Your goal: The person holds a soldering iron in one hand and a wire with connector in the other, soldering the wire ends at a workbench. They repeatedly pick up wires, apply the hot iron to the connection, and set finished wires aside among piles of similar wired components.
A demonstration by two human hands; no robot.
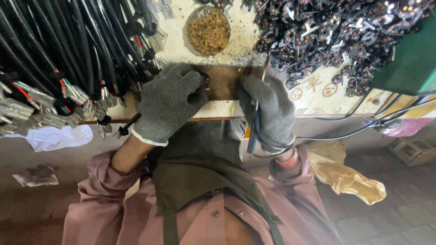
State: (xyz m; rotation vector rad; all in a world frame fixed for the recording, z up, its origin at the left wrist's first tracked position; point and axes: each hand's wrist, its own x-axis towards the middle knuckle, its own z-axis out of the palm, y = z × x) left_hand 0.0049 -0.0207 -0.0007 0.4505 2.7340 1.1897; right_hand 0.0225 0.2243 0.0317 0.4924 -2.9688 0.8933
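Both my hands wear grey knit gloves at the front edge of a workbench (218, 109). My left hand (169, 102) is closed around a small black plug part (205, 80) with a black cable (128, 125) trailing out below the wrist. My right hand (269, 111) grips a thin tool with a dark blue handle (252, 136) and a metal tip (265, 72) pointing up toward the bench. The two hands are close together over a brown patch of the bench top.
A thick bundle of black cables with stripped, metal-tipped ends (59, 68) hangs at the left. A heap of black plug inserts (331, 31) covers the upper right. A round dish of small brass bits (208, 30) sits at the back. A green box (411, 59) stands right; a crumpled yellow bag (345, 174) lies on the floor.
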